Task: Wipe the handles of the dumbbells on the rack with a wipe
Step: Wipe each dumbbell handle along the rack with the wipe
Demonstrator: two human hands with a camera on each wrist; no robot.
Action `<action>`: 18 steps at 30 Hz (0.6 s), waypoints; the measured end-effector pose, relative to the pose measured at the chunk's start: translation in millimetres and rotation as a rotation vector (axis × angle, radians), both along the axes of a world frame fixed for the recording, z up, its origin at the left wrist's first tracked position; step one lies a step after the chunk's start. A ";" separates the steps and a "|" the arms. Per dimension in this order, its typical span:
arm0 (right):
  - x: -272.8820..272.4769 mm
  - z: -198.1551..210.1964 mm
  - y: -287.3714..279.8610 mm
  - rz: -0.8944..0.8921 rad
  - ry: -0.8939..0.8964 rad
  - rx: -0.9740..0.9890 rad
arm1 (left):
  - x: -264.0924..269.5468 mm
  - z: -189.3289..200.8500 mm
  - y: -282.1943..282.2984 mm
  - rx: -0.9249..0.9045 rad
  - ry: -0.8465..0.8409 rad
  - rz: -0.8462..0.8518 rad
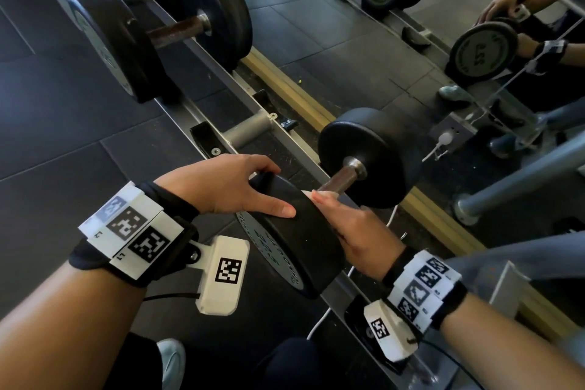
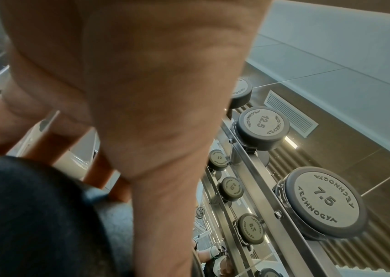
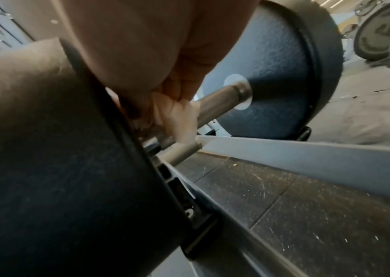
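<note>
Your left hand [image 1: 234,190] lies on top of the near head [image 1: 304,241] of the dumbbell, fingers straight, thumb pressed along its rim, steadying it on the rack [image 1: 196,111]. Keep that weight there so the bar can't roll while you scrub. Your right hand [image 1: 357,231] is curled round the handle [image 1: 342,180] tight against the near head, and the white wipe [image 3: 177,120] is bunched inside that grip, a corner peeking out at your fingertips. The stretch up to the far head [image 1: 373,149] shows bare metal, so by my reckoning that's what's left. Slide the wrapped wipe outward to the collar and twist your wrist as you go, so the underside gets covered too. Keep the wipe spread, not balled, or it skips the knurling. Further up the rack another dumbbell [image 1: 158,32] waits, its handle looking rusty-brown and probably needing firmer pressure.
</note>
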State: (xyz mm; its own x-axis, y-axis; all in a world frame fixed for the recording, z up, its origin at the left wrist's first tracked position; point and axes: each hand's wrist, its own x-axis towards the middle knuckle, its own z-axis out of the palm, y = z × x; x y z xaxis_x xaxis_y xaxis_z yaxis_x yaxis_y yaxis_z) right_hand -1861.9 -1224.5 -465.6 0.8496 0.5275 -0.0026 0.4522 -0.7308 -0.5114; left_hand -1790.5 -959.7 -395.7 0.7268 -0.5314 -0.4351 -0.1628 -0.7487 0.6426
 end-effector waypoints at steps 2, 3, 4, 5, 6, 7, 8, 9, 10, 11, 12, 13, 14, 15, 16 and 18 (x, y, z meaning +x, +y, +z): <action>3.0 2.4 -6.3 0.000 -0.058 -0.054 | -0.7 -0.4 0.2 -0.009 0.007 0.003; 7.3 3.7 -11.5 -0.016 -0.093 -0.081 | -0.9 -0.8 0.5 -0.011 0.007 0.006; 12.9 4.7 -18.1 -0.061 -0.112 -0.089 | -1.4 -1.0 0.9 -0.013 0.005 0.009; 18.7 6.0 -24.3 -0.137 -0.105 -0.081 | -1.8 -1.4 1.0 -0.012 0.003 0.011; 23.7 7.5 -29.3 -0.221 -0.085 -0.066 | -2.1 -1.7 1.0 -0.012 0.002 0.014; 26.7 7.6 -32.6 -0.285 -0.070 -0.056 | -2.4 -1.9 1.0 -0.012 0.001 0.016; 26.5 6.4 -32.9 -0.316 -0.065 -0.050 | -2.4 -2.1 0.9 -0.014 0.001 0.015; 23.2 4.9 -30.6 -0.311 -0.060 -0.041 | -2.3 -2.3 0.7 -0.016 0.001 0.012; 17.7 3.5 -25.7 -0.267 -0.059 -0.029 | -2.0 -2.1 0.4 -0.016 0.001 0.008; 9.7 1.3 -19.7 -0.189 -0.058 -0.017 | -1.7 -1.8 0.0 -0.014 0.001 0.005; 1.7 -1.3 -12.8 -0.101 -0.050 0.000 | -1.2 -1.5 -0.1 -0.012 0.000 0.005; -5.4 -3.2 -7.7 -0.034 -0.038 0.016 | -0.4 -1.4 -0.1 -0.011 0.000 0.005; -9.0 -4.5 -5.9 -0.002 -0.026 0.021 | 0.2 -1.6 -0.1 -0.011 0.000 0.006; -9.0 -4.3 -7.1 0.001 -0.021 0.009 | 0.8 -1.9 -0.3 -0.014 0.000 0.007; -6.3 -3.1 -10.2 -0.014 -0.033 -0.013 | 1.4 -2.2 -0.6 -0.018 0.000 0.009; 1.7 -1.7 -20.2 -0.110 -0.065 -0.017 | 2.2 -3.0 -0.4 -0.029 0.006 0.012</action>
